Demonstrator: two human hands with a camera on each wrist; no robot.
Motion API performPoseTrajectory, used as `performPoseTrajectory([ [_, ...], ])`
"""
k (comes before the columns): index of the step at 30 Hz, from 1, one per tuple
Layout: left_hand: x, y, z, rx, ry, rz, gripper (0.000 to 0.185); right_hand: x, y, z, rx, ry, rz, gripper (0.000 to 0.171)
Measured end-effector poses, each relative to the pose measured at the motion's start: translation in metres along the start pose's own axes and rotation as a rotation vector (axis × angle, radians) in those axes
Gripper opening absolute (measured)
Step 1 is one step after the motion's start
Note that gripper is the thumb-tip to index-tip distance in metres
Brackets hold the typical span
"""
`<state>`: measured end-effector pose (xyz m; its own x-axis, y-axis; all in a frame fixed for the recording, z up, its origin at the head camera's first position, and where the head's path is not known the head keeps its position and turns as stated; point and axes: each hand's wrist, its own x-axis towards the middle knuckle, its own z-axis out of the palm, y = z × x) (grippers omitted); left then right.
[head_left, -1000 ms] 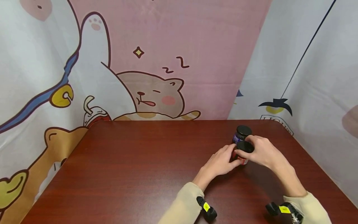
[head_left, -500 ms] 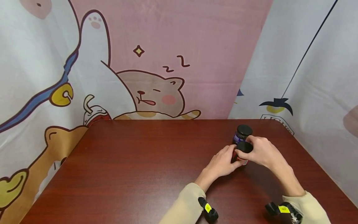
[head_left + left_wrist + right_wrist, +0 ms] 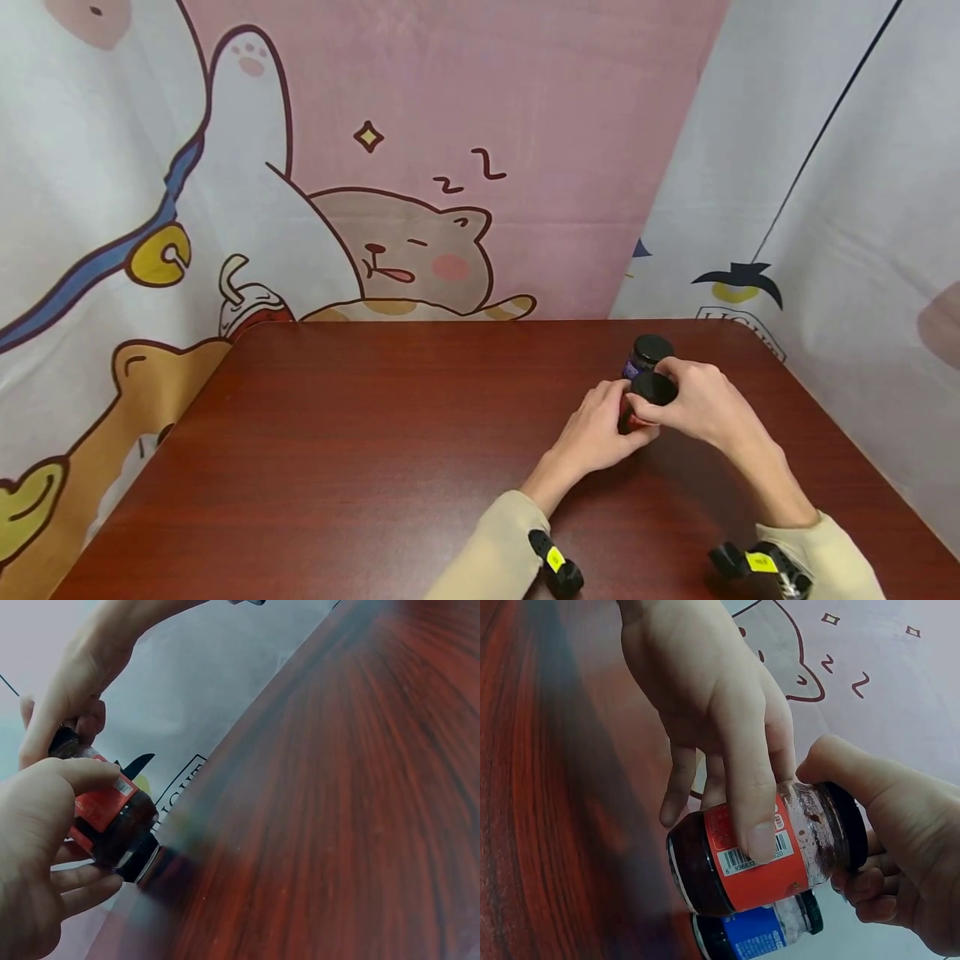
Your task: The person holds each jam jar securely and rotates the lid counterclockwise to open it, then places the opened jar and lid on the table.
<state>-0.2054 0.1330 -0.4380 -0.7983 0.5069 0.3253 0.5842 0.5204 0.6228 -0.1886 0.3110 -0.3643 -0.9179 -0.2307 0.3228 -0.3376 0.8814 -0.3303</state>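
Lifted slightly, red-labelled jar (image 3: pixel 761 862) of dark preserve, gripped by left hand (image 3: pixel 600 433) and right hand (image 3: pixel 697 404).

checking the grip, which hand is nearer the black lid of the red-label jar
Right. The right hand grips the black lid; the left hand holds the red-label jar lower, round its body.

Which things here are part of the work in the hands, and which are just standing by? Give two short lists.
In the work:
- red-label jar, dark contents, black lid
- left hand, holding the jar's body
- right hand, gripping its lid

Standing by:
- blue-label jar, just behind the red one
- brown table
- cartoon cat backdrop
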Motion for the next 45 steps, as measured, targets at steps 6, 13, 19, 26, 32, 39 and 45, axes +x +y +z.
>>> performPoseTrajectory([
  [6,-0.001,0.002,-0.005,-0.006,0.051,0.012,0.066,0.001,-0.007,-0.003,0.013,0.043,-0.009,0.045],
  [13,-0.002,0.002,-0.010,-0.033,0.070,0.027,0.068,0.003,-0.015,-0.004,0.021,0.084,-0.050,0.042],
  [19,-0.003,0.000,-0.015,-0.073,0.092,0.040,0.067,0.008,-0.022,-0.005,0.030,0.118,-0.080,0.039],
  [26,-0.006,-0.002,-0.022,-0.087,0.115,0.063,0.067,0.012,-0.031,-0.006,0.042,0.123,-0.081,0.039],
  [32,-0.006,-0.002,-0.028,-0.095,0.135,0.082,0.066,0.014,-0.035,-0.004,0.046,0.161,-0.106,0.035],
  [39,-0.007,-0.001,-0.034,-0.089,0.160,0.091,0.060,0.016,-0.040,-0.003,0.062,0.184,-0.125,0.033],
  [45,-0.008,-0.003,-0.037,-0.087,0.192,0.108,0.055,0.019,-0.043,0.000,0.068,0.197,-0.125,0.033],
])
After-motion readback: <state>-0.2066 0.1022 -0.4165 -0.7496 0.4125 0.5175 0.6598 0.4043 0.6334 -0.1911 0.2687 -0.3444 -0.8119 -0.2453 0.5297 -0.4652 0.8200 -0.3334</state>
